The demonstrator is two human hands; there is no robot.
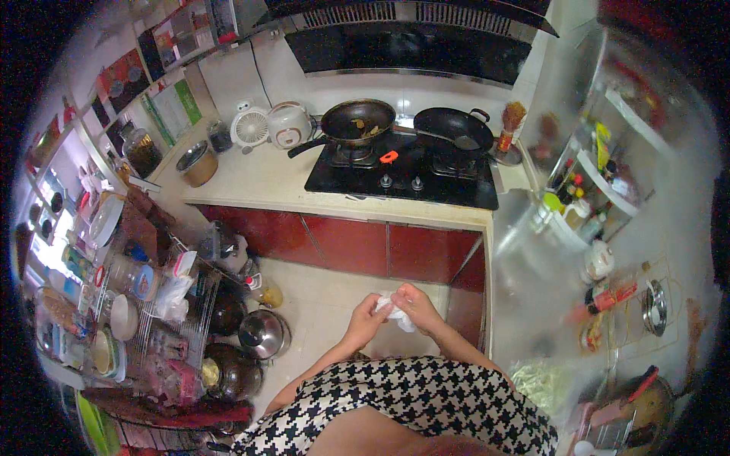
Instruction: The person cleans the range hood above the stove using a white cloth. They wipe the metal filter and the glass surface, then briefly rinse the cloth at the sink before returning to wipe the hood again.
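A crumpled white piece of tissue or cloth (406,324) is held between both hands, low in front of my body. My left hand (368,316) pinches its left side with thumb and fingers. On the other side my right hand (418,308) grips it near the top, and a loose end hangs down between the palms. Both hands are over the tiled floor, apart from the counter. Whether the white piece is paper or fabric, I cannot tell.
Ahead, a frying pan (342,117) with brown food bits and a wok (445,128) sit on the black gas stove (370,181). A wire rack (199,319) with containers stands left, near a steel pot (262,333). The counter (513,308) runs along the right.
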